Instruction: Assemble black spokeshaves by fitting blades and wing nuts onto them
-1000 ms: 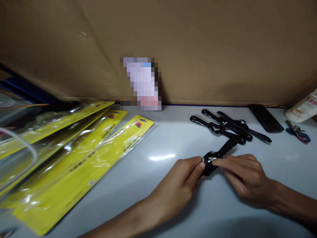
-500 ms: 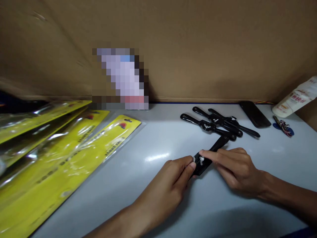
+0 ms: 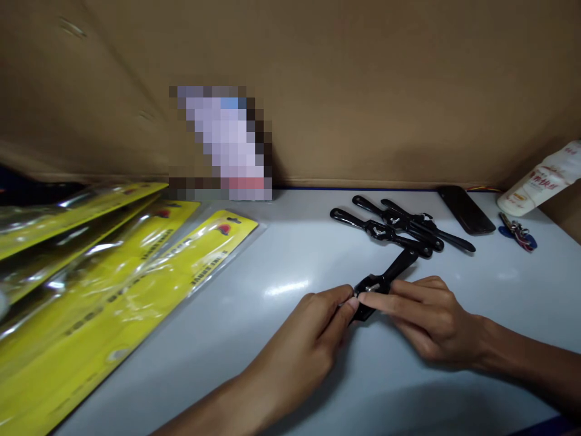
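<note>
Pinched closed between thumb and fingers, the left hand (image 3: 318, 330) has hold of the near-left end of a black two-handled tool (image 3: 385, 278), which sits over the middle of the grey table (image 3: 290, 254), its free handle slanting far and right. From the right, the other person's-own hand, the right hand (image 3: 431, 318), reaches one extended finger across the tool's body, its tip beside the left thumb; I cannot tell whether its hidden fingers grip anything. Just above that finger shows a silver screw (image 3: 373, 288). Beyond lie similar black tools (image 3: 381, 232), overlapping in a cluster. Farther right are a dark phone (image 3: 466, 209), a leaning white bottle (image 3: 538, 181) and a small bunch of keys (image 3: 520, 233). Yellow cards (image 3: 149, 315) in clear packaging fan out on the left.
</note>
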`<state>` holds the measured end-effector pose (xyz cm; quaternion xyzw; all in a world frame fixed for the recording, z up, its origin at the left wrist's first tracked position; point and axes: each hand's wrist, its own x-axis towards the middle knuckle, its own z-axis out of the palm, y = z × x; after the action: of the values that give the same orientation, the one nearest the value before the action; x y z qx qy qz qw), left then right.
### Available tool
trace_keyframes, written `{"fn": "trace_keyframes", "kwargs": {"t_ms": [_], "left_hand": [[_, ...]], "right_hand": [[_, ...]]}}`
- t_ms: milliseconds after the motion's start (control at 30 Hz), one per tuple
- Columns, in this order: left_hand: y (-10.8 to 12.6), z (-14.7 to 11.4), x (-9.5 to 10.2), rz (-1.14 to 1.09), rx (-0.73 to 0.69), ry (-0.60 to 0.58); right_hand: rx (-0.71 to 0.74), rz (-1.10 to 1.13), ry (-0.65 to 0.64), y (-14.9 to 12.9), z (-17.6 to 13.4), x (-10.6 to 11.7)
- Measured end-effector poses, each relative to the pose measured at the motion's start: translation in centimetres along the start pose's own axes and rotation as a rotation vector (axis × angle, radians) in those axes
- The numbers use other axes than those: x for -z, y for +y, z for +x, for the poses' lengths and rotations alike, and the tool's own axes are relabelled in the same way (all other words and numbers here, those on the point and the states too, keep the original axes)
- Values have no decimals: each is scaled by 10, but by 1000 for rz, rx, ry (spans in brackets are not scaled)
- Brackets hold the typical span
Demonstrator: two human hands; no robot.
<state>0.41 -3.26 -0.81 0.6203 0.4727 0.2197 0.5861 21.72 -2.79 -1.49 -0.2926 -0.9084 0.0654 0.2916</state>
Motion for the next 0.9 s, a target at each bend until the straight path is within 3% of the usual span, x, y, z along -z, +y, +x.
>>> {"fn": "trace_keyframes", "kwargs": {"t_ms": [333,900], "left_hand": [[2,1,1,37,-3,-2],[-2,2,-1,392,-81,-53]], "right_hand": [[-172,11,122,-2,3,-3],[-23,-134,63,-9,-2,-7]]}}
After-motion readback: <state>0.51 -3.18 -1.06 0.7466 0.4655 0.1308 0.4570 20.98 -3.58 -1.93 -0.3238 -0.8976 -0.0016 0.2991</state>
